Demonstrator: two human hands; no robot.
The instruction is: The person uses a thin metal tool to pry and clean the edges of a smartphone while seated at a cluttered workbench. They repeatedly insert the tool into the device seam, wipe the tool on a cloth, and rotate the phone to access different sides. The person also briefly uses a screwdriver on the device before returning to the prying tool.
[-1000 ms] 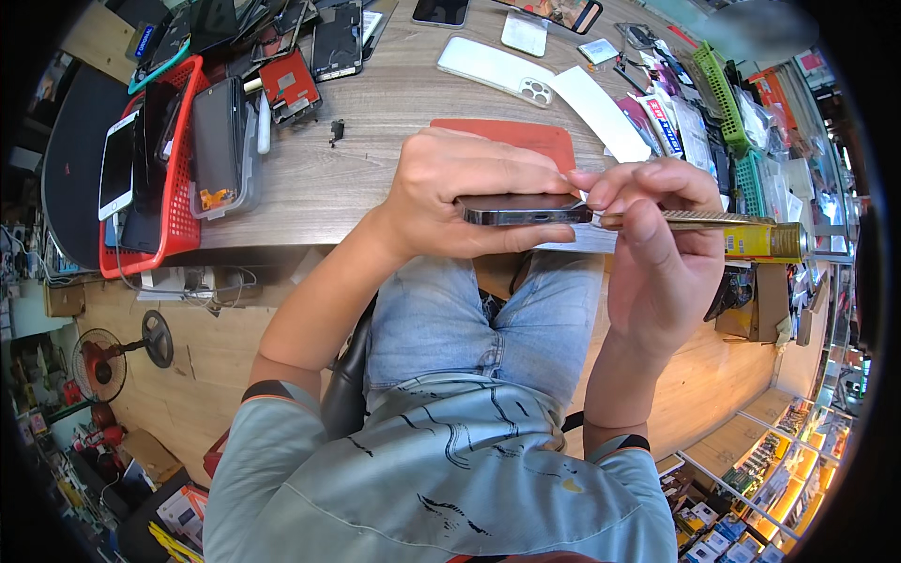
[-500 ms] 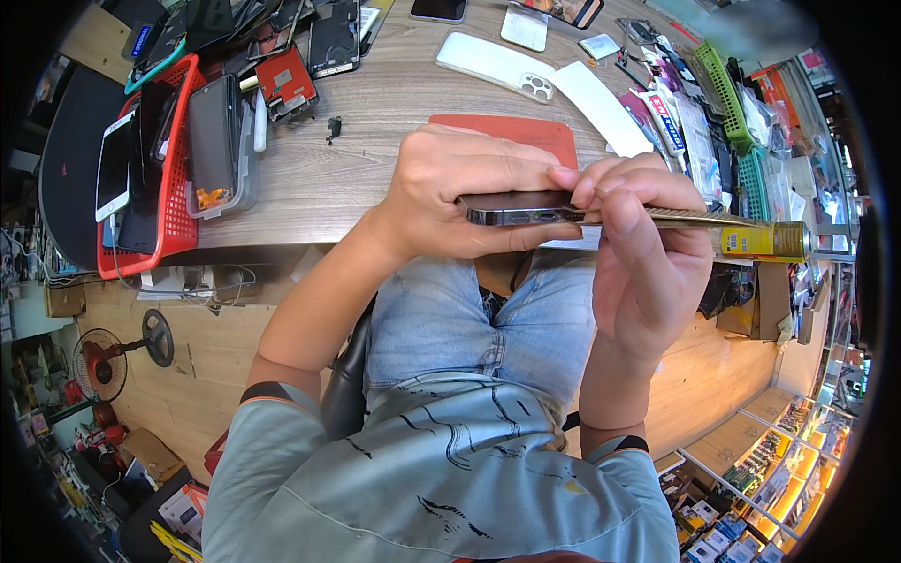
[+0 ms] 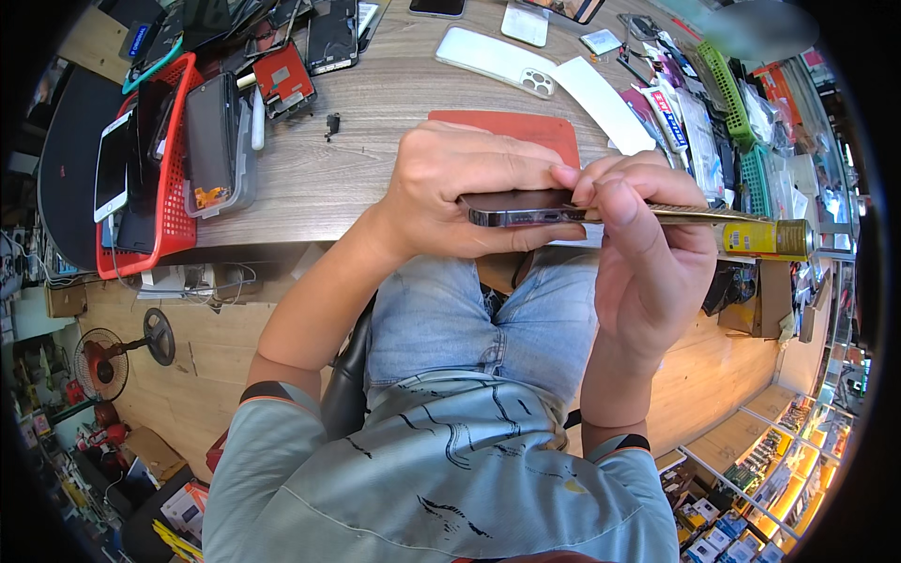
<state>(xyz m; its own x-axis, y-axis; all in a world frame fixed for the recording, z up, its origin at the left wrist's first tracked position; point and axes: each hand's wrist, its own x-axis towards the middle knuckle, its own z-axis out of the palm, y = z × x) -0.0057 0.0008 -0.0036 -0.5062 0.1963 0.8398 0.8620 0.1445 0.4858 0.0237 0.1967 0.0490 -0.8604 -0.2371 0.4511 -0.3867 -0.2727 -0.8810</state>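
My left hand [image 3: 450, 188] is closed around a dark smartphone [image 3: 521, 218], holding it flat with its bottom edge turned toward me. In my right hand [image 3: 648, 235] a long, thin, flat tool [image 3: 693, 213] with a brownish patterned handle is pinched between thumb and fingers. Its tip meets the right end of the phone, but my fingertips hide exactly where it touches. Below both hands, on the wooden table, a red mat [image 3: 507, 122] shows partly behind the knuckles.
A white phone back [image 3: 493, 61] and a white strip [image 3: 603, 105] lie beyond the mat. On the left stand a red basket [image 3: 178, 159] and a clear box [image 3: 221, 178] with phones. A yellow can [image 3: 765, 240], a tube [image 3: 666, 117] and a green basket [image 3: 723, 94] are at the right.
My right hand and the tool have shifted very slightly to the right, and the handle's far end has dipped a little less. The left hand keeps the phone in place.
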